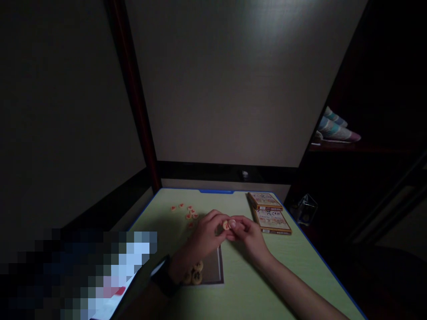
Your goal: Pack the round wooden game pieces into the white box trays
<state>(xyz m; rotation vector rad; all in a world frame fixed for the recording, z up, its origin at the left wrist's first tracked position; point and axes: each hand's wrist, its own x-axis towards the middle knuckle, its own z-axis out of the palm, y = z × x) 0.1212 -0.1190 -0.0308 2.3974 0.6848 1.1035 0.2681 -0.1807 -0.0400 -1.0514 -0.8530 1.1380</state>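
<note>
My left hand (203,238) and my right hand (248,235) meet above a green table (253,284) and pinch one small round wooden game piece (226,225) with a red mark between their fingertips. Several like pieces with red marks (188,213) lie scattered on the table beyond my left hand. A few more pieces (196,273) rest by my left wrist on a grey board (213,269). A dark band (163,275) circles my left wrist.
Two flat game box halves (270,213) lie at the table's far right. The table has a blue rim (216,191) and stands against a pale wall. A glass jar (306,209) and folded cloth (335,126) sit in the dark shelves at right.
</note>
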